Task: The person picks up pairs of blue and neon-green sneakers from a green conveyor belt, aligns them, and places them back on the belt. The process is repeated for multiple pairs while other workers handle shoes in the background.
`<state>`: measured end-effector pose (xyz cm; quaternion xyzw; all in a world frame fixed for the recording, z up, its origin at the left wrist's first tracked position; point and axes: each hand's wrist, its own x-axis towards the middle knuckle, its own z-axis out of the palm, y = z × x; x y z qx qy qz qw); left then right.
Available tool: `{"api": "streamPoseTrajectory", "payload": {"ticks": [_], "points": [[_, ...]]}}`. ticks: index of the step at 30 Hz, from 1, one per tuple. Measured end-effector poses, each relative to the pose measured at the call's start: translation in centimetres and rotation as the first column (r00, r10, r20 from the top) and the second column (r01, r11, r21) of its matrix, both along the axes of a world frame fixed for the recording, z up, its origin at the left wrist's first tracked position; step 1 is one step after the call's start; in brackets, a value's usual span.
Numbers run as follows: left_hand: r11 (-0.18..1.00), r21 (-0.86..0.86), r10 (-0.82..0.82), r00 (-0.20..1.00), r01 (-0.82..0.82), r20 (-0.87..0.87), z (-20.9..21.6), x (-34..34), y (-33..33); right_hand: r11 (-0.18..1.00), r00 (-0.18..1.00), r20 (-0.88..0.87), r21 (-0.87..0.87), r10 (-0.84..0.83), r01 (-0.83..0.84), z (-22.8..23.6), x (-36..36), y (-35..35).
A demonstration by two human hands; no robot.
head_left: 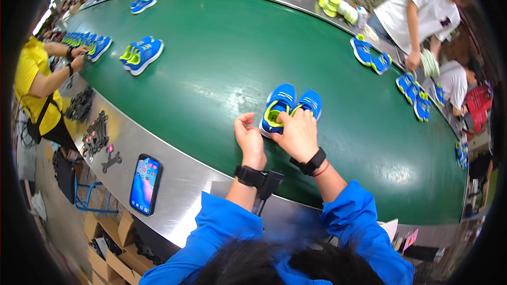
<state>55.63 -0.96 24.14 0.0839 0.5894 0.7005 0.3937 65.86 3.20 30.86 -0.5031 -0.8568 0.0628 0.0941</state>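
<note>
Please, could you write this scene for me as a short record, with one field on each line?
Left hand: the left hand is open beside the shoes, nothing visible in it
Right hand: the right hand is on the blue shoes, grip partly hidden
Surface: green belt, metal border
Phone: black phone on the border, screen lit
Co-worker: person in yellow top, at left

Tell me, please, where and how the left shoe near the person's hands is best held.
Probably grip the left shoe by its heel, coming from the near side: its toe points away, and its yellow-green opening faces up.
</note>
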Motion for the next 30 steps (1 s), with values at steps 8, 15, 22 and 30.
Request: {"api": "streamPoseTrajectory", "payload": {"ticks": [8, 15, 22, 30], "points": [[0.978, -0.068, 0.207, 0.964, -0.198, 0.170, -0.2, -2.4, -0.8, 0.949, 0.953, -0.118, -0.115, 0.280, -0.293, 7.2, -14.3, 5.0], [0.991, 0.048, 0.114, 0.985, -0.121, 0.133, -1.5, -2.9, -0.3, 0.816, 0.774, -0.455, -0.155, 0.441, -0.557, 6.1, -25.8, 7.1], [0.995, -0.007, 0.102, 0.981, -0.103, 0.162, 0.7, -2.4, -0.4, 0.770, 0.847, -0.410, -0.397, 0.339, -0.500, 2.0, -13.3, 14.9], [0.997, -0.035, -0.053, 0.978, 0.061, 0.202, 2.3, -0.5, -0.2, 0.563, -0.197, -0.559, -0.826, -0.805, 0.043, -9.6, 18.5, 31.7]]}}
